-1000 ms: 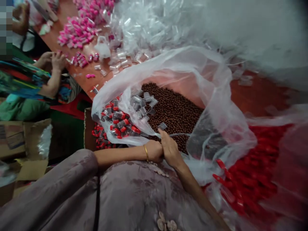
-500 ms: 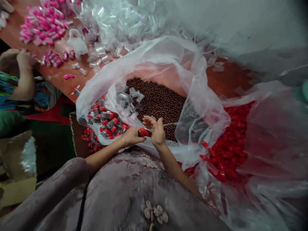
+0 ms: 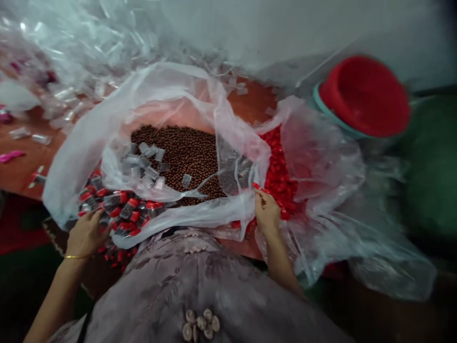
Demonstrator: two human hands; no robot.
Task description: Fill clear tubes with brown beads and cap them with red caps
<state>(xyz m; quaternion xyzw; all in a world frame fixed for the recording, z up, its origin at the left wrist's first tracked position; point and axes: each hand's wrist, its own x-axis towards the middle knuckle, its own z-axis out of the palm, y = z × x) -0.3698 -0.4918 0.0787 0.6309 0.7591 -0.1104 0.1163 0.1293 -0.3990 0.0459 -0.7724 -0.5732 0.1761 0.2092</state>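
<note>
My left hand (image 3: 85, 234) is over the heap of red-capped clear containers (image 3: 123, 207) at the lower left, thumb and fingers apart. Near the red caps (image 3: 280, 166), my right hand (image 3: 267, 209) pinches a small red cap (image 3: 257, 186) at its fingertips. Between the hands lies a mound of brown beads (image 3: 189, 152) inside a white plastic bag (image 3: 153, 78). Clear, uncapped containers (image 3: 144, 162) rest on the left part of the beads, and a single one lies nearer the middle.
A red basin (image 3: 367, 95) sits in a light-blue one at the upper right. Loose clear containers (image 3: 71, 102) are heaped at the upper left on the orange table (image 3: 10, 174). Clear plastic sheeting (image 3: 357, 238) spreads at the right.
My hands have parted, the left to the capped containers and the right to the red caps. The red-capped piece has left my left hand. The view has swung right, showing the basins.
</note>
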